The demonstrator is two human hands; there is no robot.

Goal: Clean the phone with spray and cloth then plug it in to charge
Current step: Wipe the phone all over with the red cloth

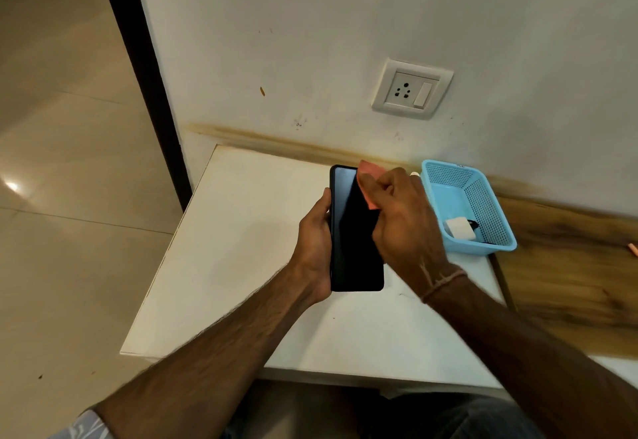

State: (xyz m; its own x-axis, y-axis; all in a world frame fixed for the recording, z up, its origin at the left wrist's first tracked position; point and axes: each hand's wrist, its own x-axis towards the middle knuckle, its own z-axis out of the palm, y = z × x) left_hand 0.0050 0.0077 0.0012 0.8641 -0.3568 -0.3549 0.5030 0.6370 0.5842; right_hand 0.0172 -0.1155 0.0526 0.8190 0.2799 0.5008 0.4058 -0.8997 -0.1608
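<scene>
Left hand (315, 243) curls round our phone (355, 238); right hand (402, 221) fingers pinch orange cloth (368, 181) onto screen, over table's (241, 231) far edge.

Blue basket (492, 212), white table (241, 248), tiled floor (69, 197)

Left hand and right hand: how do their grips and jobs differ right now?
The left hand grips the black phone along its left edge; the right hand holds the orange cloth against it. The left hand sits beside the phone, the right hand over its upper part. Both are curled and working on the phone.
</scene>
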